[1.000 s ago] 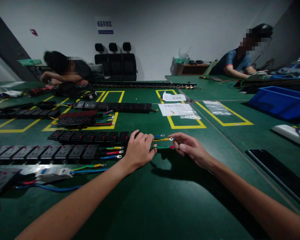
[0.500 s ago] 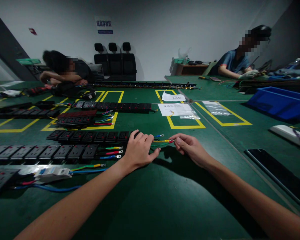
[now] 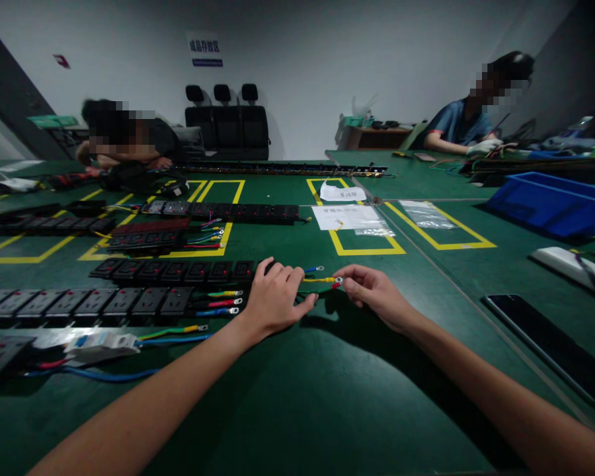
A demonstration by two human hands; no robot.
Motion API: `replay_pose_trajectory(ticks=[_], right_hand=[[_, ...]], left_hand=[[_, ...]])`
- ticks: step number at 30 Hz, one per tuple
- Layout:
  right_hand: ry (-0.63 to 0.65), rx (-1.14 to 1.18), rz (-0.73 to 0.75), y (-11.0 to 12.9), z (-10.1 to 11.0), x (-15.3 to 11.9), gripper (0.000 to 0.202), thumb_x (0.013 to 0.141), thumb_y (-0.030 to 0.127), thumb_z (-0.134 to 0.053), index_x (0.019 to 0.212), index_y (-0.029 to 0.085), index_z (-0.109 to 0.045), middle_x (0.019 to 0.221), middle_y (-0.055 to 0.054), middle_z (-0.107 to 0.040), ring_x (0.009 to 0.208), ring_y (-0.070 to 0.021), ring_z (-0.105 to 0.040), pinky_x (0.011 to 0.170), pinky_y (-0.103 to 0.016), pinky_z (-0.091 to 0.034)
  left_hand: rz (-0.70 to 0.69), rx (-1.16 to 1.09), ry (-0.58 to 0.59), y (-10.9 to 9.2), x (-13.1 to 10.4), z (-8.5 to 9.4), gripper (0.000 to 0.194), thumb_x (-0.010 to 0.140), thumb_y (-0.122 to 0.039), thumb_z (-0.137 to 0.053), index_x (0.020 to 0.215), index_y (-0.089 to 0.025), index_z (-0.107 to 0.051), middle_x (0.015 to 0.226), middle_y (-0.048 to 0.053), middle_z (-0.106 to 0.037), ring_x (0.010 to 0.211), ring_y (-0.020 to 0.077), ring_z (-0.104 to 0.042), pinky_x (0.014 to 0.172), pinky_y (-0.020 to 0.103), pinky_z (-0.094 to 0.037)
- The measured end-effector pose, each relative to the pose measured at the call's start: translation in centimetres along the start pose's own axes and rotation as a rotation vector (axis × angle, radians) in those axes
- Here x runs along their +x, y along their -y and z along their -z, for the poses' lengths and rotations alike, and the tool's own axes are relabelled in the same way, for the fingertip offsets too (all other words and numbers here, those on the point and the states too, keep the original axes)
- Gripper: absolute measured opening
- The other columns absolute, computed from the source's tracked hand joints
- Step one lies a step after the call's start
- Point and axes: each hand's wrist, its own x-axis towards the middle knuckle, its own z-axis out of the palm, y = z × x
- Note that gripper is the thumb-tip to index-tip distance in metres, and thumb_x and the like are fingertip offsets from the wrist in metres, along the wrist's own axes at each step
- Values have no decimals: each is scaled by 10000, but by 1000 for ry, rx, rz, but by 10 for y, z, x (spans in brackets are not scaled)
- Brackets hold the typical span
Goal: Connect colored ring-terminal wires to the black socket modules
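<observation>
The red-sleeved lug (image 3: pixel 336 285) of a green wire (image 3: pixel 324 287) sits beyond the right end of the black socket strip (image 3: pixel 196 272), the wire's long axis running roughly in line with the strip, close to a yellow wire (image 3: pixel 320 280). The right hand (image 3: pixel 379 294), farther right of the strip, is nearer the lug; its fingertips meet there, though I cannot tell whether they pinch it. The left hand (image 3: pixel 277 294) clasps the strip's right end.
</observation>
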Motion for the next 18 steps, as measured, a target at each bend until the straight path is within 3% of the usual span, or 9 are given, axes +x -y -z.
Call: replay_pose_trajectory(ticks=[18], right_hand=[[15,-35,-11,-2,1,2,530,690,632,-834,940,182,-706,703,14,-569,536,-86,-418,460,-231,-327]], left_hand=[[-3,19,5,0,0,0,214,865,-374,-603,986,-197,-604,946,68,-703,907,257,-612,1100,525,-343]])
